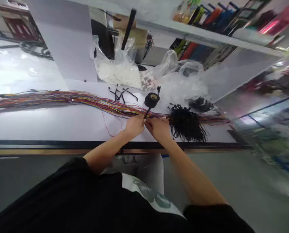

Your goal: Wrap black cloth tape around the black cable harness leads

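1. One long wire bundle [93,98] lies lengthwise along the desk [49,126], from out of view at the left to near the right edge; its many wires overlap too closely to count. One thin red wire [106,124] loops loose from it toward the near edge.
2. A few short black leads [120,94] lie beyond the bundle, crossing one another; I cannot give a sure number.
3. At least two clear plastic bags [117,73] sit toward the far edge, the leftmost holding white pieces.
4. The left hand [135,125] is closed, its grip apparently on the bundle where one tape strip [147,112] comes down.
5. One roll of black tape [152,99] is just beyond the hands, joined to that strip. The step in hand looks like wrapping tape round the bundle; the next move calls for a taut strip and wires pressed together.
6. The right hand [159,127] is also closed, apparently around the bundle; I cannot tell which fingers pinch the strip.
7. One heap of black leads [186,123], too tangled to count, lies right of the hands, toward the near edge.
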`<act>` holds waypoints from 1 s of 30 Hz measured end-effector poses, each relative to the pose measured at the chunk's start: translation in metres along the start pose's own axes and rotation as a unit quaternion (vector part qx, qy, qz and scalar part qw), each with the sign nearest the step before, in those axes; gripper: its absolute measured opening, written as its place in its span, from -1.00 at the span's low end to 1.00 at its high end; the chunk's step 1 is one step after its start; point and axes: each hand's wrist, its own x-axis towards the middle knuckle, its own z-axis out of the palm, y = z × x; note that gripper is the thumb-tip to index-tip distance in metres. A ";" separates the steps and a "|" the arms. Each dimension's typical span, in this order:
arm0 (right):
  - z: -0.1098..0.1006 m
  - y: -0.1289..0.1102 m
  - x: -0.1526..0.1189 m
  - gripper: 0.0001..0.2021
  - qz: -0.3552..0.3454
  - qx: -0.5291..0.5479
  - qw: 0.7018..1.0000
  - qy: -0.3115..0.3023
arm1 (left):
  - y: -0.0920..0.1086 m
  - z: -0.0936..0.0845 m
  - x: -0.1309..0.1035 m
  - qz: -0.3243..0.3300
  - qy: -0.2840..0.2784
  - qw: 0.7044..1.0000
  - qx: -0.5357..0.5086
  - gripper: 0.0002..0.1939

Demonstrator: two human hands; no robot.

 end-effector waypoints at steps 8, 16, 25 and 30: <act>0.015 -0.005 -0.013 -0.67 -0.038 -0.006 0.999 -0.022 | -0.009 0.002 -0.015 0.024 -0.068 0.997 0.007 -0.72; 0.018 -0.011 -0.018 -0.62 -0.046 -0.011 0.998 -0.047 | -0.018 -0.003 -0.018 -0.005 -0.142 0.989 -0.043 -0.74; 0.023 -0.002 -0.005 -0.64 -0.041 -0.016 0.996 -0.080 | -0.020 0.012 -0.030 -0.071 -0.090 0.947 -0.298 -0.78; 0.031 0.018 -0.002 -0.61 0.044 -0.028 0.992 -0.112 | -0.021 0.005 -0.030 -0.091 -0.203 0.789 -0.572 -0.82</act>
